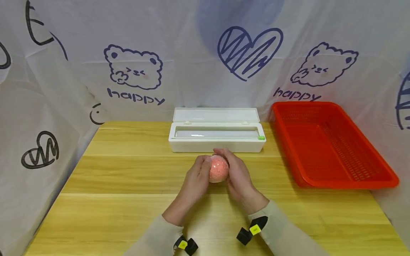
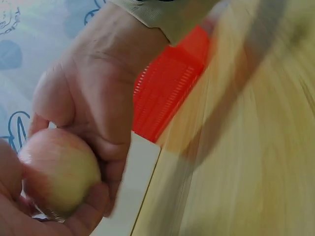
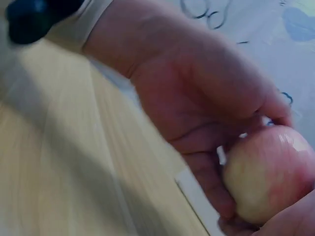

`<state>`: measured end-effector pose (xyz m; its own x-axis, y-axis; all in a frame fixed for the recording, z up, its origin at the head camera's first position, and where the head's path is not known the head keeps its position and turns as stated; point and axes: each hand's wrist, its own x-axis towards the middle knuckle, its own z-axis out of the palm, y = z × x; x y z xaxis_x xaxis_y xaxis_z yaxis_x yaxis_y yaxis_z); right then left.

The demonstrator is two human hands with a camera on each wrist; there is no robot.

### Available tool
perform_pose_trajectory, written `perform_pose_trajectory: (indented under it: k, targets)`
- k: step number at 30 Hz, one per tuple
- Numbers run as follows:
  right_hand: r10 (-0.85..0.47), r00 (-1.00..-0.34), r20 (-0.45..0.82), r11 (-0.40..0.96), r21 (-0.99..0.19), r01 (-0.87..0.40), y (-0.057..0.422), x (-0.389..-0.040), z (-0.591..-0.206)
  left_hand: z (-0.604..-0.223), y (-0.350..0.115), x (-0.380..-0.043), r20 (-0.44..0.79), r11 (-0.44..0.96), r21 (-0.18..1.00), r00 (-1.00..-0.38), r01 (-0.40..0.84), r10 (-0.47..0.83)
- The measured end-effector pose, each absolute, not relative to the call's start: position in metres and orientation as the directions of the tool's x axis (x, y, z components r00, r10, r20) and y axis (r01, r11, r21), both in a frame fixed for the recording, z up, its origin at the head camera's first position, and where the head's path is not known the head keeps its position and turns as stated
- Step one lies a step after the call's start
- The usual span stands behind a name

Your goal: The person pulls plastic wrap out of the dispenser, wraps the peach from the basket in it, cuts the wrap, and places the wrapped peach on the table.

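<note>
A pinkish-red and pale yellow apple (image 1: 219,169) with a glossy, film-like shine is held between both hands, over the table in front of the white box. My left hand (image 1: 197,174) grips its left side, thumb along the top. From the right, my right hand (image 1: 238,174) curls its fingers behind and around the apple. In the left wrist view, fingers of both hands cup the apple (image 2: 64,172) from below and the side. The right wrist view shows the apple (image 3: 268,174) with bright highlights; its underside is partly hidden by fingers.
Beyond the hands stands a long white box (image 1: 216,146), its lid raised, with a roll inside and a small green piece at its right end. At the right is a red plastic basket (image 1: 299,167). A printed cloth (image 1: 192,71) hangs behind the wooden table (image 1: 128,185).
</note>
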<state>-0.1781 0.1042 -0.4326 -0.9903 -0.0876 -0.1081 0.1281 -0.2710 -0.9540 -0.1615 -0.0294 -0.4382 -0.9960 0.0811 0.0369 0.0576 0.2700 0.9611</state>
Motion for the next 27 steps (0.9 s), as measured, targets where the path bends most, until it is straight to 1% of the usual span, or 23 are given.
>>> perform_pose_trajectory:
  k: [1, 2, 4, 6, 8, 11, 14, 17, 20, 23, 25, 27]
  targets:
    - [-0.094, -0.989, -0.114, -0.259, -0.956, 0.135, 0.105, -0.179, -0.433, -0.438, -0.030, -0.161, 0.066, 0.295, 0.951, -0.994, 0.089, 0.085]
    - [-0.093, -0.988, -0.120, -0.245, -0.959, 0.139, 0.105, -0.179, -0.433, -0.437, -0.030, -0.160, 0.076, 0.291, 0.951, -0.992, 0.102, 0.100]
    - [-0.077, -0.992, -0.101, -0.227, -0.967, 0.116, 0.103, -0.178, -0.434, -0.435, -0.030, -0.159, 0.060, 0.242, 0.966, -0.990, 0.089, 0.127]
    - [-0.044, -0.997, -0.067, -0.236, -0.969, 0.076, 0.101, -0.176, -0.435, -0.433, -0.030, -0.158, 0.027, 0.221, 0.974, -0.992, 0.054, 0.122]
    - [-0.017, -0.999, -0.027, -0.255, -0.967, 0.030, 0.100, -0.174, -0.436, -0.430, -0.031, -0.159, -0.014, 0.165, 0.986, -0.991, 0.007, 0.130]
    - [-0.038, -0.999, 0.015, -0.283, -0.959, -0.004, 0.098, -0.171, -0.436, -0.427, -0.032, -0.160, -0.072, 0.087, 0.995, -0.982, -0.058, 0.177]
    - [-0.076, -0.997, 0.022, -0.295, -0.956, 0.001, 0.098, -0.169, -0.434, -0.427, -0.033, -0.160, -0.102, 0.037, 0.995, -0.972, -0.096, 0.213]
    - [-0.066, -0.998, -0.013, -0.268, -0.963, 0.030, 0.097, -0.171, -0.431, -0.428, -0.031, -0.159, -0.060, 0.113, 0.993, -0.982, -0.040, 0.178]
    - [0.004, -0.999, -0.043, -0.257, -0.965, 0.041, 0.094, -0.172, -0.430, -0.428, -0.029, -0.157, 0.000, 0.220, 0.975, -0.988, 0.034, 0.154]
    - [0.057, -0.998, -0.040, -0.270, -0.963, 0.023, 0.091, -0.172, -0.432, -0.429, -0.028, -0.155, 0.042, 0.297, 0.951, -0.989, 0.084, 0.144]
    - [0.043, -0.998, -0.034, -0.281, -0.959, 0.021, 0.092, -0.172, -0.431, -0.430, -0.029, -0.155, 0.050, 0.308, 0.947, -0.988, 0.094, 0.146]
    - [-0.006, -0.999, -0.031, -0.297, -0.954, 0.032, 0.096, -0.174, -0.430, -0.431, -0.030, -0.156, 0.067, 0.291, 0.950, -0.985, 0.113, 0.160]
